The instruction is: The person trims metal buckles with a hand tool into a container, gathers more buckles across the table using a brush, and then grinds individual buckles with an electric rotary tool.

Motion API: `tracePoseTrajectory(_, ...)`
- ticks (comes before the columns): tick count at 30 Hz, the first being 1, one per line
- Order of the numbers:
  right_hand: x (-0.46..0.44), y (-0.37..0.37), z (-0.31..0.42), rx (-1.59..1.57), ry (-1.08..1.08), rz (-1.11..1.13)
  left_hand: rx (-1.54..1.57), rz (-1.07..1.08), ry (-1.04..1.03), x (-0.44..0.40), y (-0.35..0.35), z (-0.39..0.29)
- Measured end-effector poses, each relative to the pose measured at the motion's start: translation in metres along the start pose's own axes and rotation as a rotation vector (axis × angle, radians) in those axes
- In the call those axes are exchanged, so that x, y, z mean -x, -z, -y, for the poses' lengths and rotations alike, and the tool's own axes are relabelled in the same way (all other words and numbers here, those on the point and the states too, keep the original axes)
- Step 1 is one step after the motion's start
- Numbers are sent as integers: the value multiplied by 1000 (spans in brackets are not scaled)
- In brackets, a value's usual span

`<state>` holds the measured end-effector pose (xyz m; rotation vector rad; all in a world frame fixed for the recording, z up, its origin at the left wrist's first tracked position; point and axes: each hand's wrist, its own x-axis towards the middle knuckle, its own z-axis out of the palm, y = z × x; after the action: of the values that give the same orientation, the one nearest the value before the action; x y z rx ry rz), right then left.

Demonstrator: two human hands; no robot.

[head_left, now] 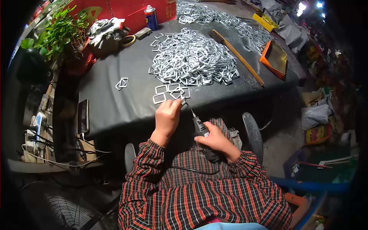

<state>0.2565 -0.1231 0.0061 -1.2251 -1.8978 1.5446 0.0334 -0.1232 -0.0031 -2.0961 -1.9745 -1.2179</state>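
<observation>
My left hand [167, 115] is closed in a pinch at the table's front edge, on a small rectangular metal ring [183, 102] that its fingers partly cover. My right hand [218, 138] is wrapped round a dark rotary tool [199, 124], whose thin bit points up toward the ring, seemingly a little apart from it. Several loose rectangular rings [160, 89] lie flat just beyond my left hand. Behind them rises a large heap of the same silvery rings [191, 57]. Two more rings [122, 82] sit off to the left.
The black-covered table [111, 103] also holds a wooden-handled brush [241, 59], an orange tray [274, 59], a spray can [151, 18], a tape roll [128, 41] and white gloves [107, 30]. A phone [83, 117] stands at the left edge; a potted plant [61, 30] is behind it.
</observation>
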Motion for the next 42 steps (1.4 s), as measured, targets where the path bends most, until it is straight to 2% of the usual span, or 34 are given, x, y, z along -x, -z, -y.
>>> tracePoseTrajectory(5,-9,-4,2,58,-36,49,-9,-118,-196,2,3,1)
tracePoseTrajectory(8,-18,-6,9,57,-105,92,28,-66,-146,7,4,10)
tracePoseTrajectory(12,-32,-8,6,104,-52,82,67,-32,-102,9,6,14)
tracePoseTrajectory(15,-41,-12,-2,254,25,-6,78,-22,-94,10,8,14)
tracePoseTrajectory(27,-25,-13,33,218,72,48,107,9,-108,10,13,15)
tracePoseTrajectory(32,-31,-30,18,296,23,84,107,16,-95,12,13,17)
tracePoseTrajectory(35,-34,-29,11,269,54,17,115,4,-93,15,11,18)
tracePoseTrajectory(42,-17,0,18,196,0,24,163,35,-76,4,30,27)
